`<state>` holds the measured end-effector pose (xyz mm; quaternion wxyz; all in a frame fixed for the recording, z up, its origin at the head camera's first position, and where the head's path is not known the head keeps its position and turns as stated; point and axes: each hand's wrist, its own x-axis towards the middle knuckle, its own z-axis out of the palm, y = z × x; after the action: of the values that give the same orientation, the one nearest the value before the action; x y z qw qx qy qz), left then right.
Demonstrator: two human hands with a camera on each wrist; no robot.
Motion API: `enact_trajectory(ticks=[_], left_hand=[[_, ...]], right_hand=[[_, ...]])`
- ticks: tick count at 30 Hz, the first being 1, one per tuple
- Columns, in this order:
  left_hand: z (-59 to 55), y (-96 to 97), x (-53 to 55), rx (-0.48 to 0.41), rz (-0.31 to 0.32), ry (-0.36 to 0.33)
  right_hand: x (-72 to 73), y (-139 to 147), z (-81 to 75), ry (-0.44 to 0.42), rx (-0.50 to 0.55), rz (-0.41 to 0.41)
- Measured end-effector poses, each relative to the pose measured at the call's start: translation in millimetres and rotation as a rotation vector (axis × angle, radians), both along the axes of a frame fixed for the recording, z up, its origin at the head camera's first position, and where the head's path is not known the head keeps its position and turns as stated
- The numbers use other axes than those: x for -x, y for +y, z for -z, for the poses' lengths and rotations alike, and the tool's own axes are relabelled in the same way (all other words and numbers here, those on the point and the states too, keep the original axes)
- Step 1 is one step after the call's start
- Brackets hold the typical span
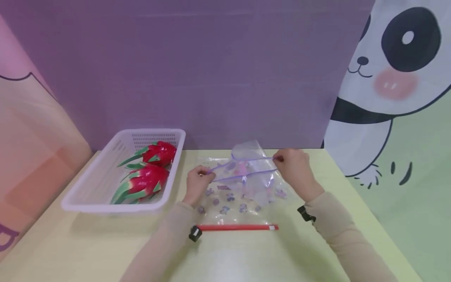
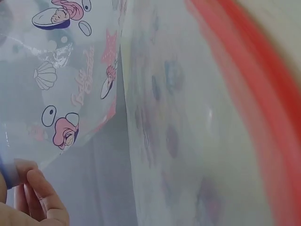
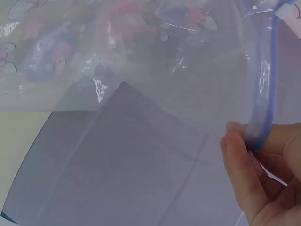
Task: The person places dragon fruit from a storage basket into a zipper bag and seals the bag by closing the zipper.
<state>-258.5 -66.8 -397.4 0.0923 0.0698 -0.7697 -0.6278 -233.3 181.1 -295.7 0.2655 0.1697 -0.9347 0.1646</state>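
Observation:
Both hands hold up a clear zip bag (image 1: pixel 251 150) with a blue-purple zip strip (image 1: pixel 243 176) and pink cartoon prints. Its mouth gapes between the hands. My left hand (image 1: pixel 198 185) pinches the left end of the strip between thumb and fingers; the left wrist view shows that hand (image 2: pixel 35 200) at the lower left. The opposite end is pinched by my right hand (image 1: pixel 297 168), seen close up in the right wrist view gripping the blue strip (image 3: pixel 265 94). Flat on the table below lies a second printed clear bag (image 1: pixel 225 217), its red zip strip (image 1: pixel 239 227) nearest me.
To the left stands a white plastic basket (image 1: pixel 74 201) with two red-and-green dragon fruits (image 1: pixel 149 180) inside. The pale table (image 1: pixel 232 258) ends at a purple backdrop (image 1: pixel 211 78). A printed panda curtain (image 1: pixel 370 141) hangs at the right.

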Motion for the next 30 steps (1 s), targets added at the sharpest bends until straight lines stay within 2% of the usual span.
enact_trajectory(ticks=[7, 10, 13, 15, 22, 25, 30], left_hand=[[0.1, -5.2, -0.4, -0.038, 0.032, -0.034], [-0.2, -6.0, -0.3, -0.051, 0.05, -0.06], [-0.9, -6.0, 0.4, -0.06, 0.067, -0.092], [-1.4, -5.8, 1.0, -0.048, 0.074, -0.089], [3.3, -5.4, 2.7, 0.076, 0.094, -0.061], [5.5, -4.8, 2.5, 0.061, 0.106, -0.079], [5.3, -1.5, 2.5, 0.035, 0.108, -0.108]], right_hand=[[0.6, 14, -12.6, -0.146, 0.04, -0.008], [1.0, 18, -16.9, -0.181, 0.067, -0.009], [1.8, 19, -19.1, -0.177, 0.096, -0.001], [2.8, 19, -18.6, -0.163, 0.122, 0.006], [7.8, 16, -6.5, -0.149, 0.203, 0.036], [11.1, 14, -1.7, -0.216, 0.248, 0.031], [17.0, 8, 1.3, -0.397, 0.304, -0.011]])
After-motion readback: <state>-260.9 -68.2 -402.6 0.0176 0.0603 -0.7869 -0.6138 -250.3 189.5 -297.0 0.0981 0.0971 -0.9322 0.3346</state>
